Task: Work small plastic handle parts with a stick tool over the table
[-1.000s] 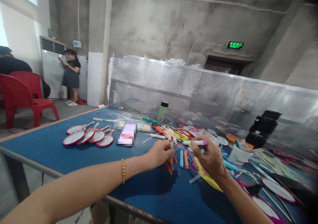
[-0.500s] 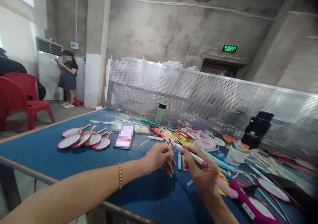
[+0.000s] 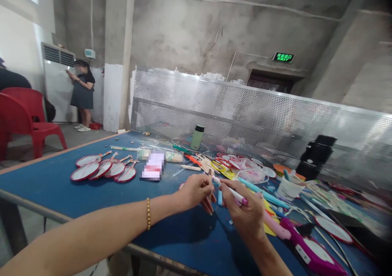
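Observation:
My left hand (image 3: pixel 196 192) pinches a thin wooden stick (image 3: pixel 210 177) and holds it upright above the blue table (image 3: pixel 55 186). My right hand (image 3: pixel 245 212) grips a white marker (image 3: pixel 231 191) with a pink end, and its tip touches the stick near the top. Both hands are closed and nearly meet over the middle of the table. A gold bracelet (image 3: pixel 148 214) sits on my left wrist.
Several red-rimmed paddle fans (image 3: pixel 102 170) lie in a row at the left. Sticks, markers and more fans clutter the right side, with a white cup (image 3: pixel 288 188), a green bottle (image 3: pixel 197 138) and a pink-purple tool (image 3: pixel 306 251). A perforated metal screen (image 3: pixel 245 116) backs the table. A person stands far left near red chairs (image 3: pixel 21 116).
My right hand turned the marker round and brought its tip down onto the stick. My left hand stayed almost still with the stick. The view shifted a little.

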The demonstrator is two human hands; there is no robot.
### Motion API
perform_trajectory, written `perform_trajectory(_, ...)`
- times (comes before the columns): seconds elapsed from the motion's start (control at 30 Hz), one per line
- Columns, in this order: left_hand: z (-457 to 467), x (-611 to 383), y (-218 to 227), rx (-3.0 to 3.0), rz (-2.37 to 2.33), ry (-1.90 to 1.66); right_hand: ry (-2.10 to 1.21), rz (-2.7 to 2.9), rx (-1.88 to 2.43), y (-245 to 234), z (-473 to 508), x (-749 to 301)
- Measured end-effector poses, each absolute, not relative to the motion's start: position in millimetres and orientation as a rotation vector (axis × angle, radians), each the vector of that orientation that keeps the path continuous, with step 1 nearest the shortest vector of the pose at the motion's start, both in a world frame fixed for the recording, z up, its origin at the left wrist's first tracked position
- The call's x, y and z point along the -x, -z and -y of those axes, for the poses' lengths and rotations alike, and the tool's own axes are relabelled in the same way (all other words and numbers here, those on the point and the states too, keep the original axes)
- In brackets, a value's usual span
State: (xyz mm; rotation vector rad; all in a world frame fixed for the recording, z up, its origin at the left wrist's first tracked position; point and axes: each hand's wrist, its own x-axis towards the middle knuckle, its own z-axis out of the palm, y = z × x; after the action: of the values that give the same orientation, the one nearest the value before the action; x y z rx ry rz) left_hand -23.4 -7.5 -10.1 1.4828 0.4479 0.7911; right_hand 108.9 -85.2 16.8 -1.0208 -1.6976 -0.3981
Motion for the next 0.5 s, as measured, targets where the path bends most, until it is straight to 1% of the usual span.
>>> perform_trajectory(0.5,9.5,24.2,9.0,-1.485,-0.429,-0.803,0.408,1.746,1.016,-16.6,84.6,-108.6)
